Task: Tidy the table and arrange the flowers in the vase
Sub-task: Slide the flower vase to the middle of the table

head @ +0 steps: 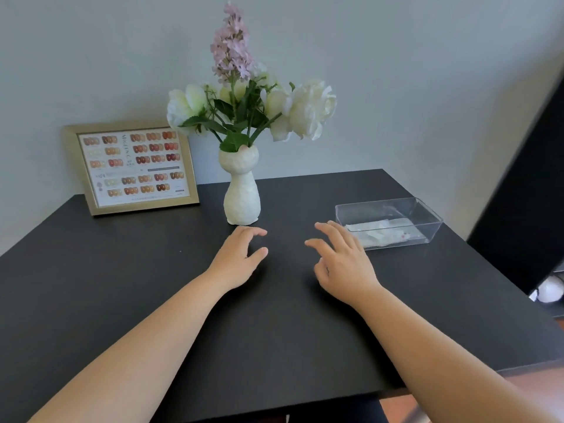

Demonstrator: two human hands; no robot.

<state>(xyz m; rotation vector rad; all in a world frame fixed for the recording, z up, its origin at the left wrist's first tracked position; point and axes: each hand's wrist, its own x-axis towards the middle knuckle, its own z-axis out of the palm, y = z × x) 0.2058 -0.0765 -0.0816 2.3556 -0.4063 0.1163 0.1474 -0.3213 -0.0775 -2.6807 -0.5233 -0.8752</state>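
A white bumpy vase (242, 193) stands upright near the back of the black table (122, 285). It holds white flowers (308, 111) and a tall lilac sprig (232, 47). My left hand (238, 257) hovers just in front of the vase, fingers apart, holding nothing. My right hand (341, 261) is a little to the right, fingers spread and empty, close to the near left corner of a clear plastic box (427, 215).
A gold-framed colour chart (131, 167) leans against the wall at the back left. The clear box at the right holds white packets (381, 233). A dark panel (525, 193) rises past the table's right edge, with a white object (549, 290) below it.
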